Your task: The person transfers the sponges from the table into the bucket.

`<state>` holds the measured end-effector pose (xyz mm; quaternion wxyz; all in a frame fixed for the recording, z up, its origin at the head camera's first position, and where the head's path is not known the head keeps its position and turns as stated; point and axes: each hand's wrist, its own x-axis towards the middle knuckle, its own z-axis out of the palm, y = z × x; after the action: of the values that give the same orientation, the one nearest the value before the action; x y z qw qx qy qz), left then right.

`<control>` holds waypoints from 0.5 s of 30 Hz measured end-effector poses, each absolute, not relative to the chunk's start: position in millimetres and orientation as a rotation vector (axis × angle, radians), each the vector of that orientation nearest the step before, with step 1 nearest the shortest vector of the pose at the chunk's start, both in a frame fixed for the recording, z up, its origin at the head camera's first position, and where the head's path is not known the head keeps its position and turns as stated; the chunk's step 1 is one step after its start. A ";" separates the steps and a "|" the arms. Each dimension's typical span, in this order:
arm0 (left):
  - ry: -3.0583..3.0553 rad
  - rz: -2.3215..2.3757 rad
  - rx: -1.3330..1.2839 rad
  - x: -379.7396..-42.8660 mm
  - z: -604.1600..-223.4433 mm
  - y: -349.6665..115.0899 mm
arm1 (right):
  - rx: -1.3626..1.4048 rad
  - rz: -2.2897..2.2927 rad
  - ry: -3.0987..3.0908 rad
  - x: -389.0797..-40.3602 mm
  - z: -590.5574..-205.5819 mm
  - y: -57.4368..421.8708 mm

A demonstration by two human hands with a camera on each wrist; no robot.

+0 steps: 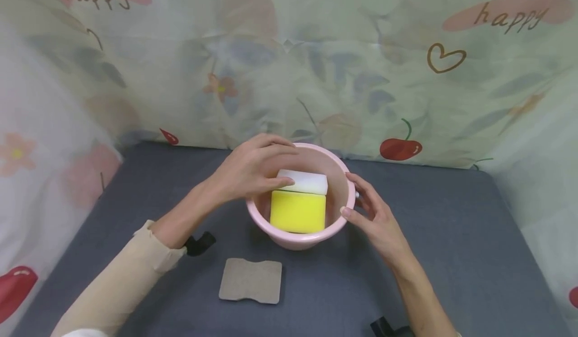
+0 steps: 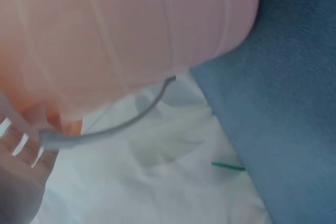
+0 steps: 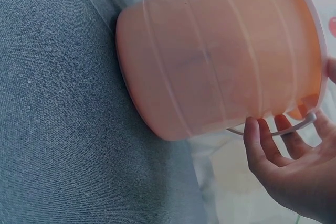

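Note:
A pink bucket [image 1: 293,239] stands upright on the dark table, with a yellow block [image 1: 298,211] and a white block [image 1: 311,181] inside, both sponge-like. My left hand [image 1: 253,169] grips its left rim; the thumb reaches inside, overlapping the white block in the head view. From the left wrist, those fingers show beside the bucket's wall and its thin grey handle [image 2: 115,129]. On the opposite side my right hand [image 1: 377,216] holds the rim, thumb over the edge. The right wrist view shows the other fingers [image 3: 257,140] against the outer wall, near the handle.
A flat grey-brown pad [image 1: 250,281] with notched sides lies on the table [image 1: 451,251] in front of the bucket. Printed cloth [image 1: 289,76] hangs behind the table and along both sides. Black straps [image 1: 200,243] show by the wrists.

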<state>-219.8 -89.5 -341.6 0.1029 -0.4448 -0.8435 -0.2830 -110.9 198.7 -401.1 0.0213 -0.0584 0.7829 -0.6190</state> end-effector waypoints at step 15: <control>-2.383 -0.923 -1.161 -200.7 -345.1 -134.8 | -0.188 -1.924 2.433 -111.8 -402.9 198.6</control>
<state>-200.7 -134.8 -345.1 0.1668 -0.4078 -0.8371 -0.3243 -111.8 198.6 -402.9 0.0168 -0.0606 0.7828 -0.6190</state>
